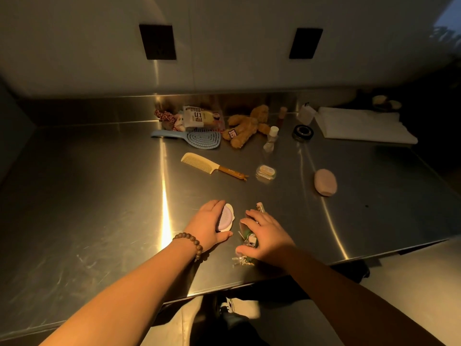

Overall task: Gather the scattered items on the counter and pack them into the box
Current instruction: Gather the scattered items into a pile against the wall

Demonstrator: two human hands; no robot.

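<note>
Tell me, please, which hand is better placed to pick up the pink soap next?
Right, probably. The soap lies on the right side of the counter, nearer the right hand, though that hand grips a keyring bundle. The left hand holds a round compact farther away.

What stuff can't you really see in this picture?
All in the head view:
- The box: none shows anywhere in frame.
- The green thing under the right hand: fingers cover most of it; only keys poke out.
- The round purple case: the left hand hides its left side.
- The packet print: too small to read.
- Things at the far right corner: too dark.
</note>
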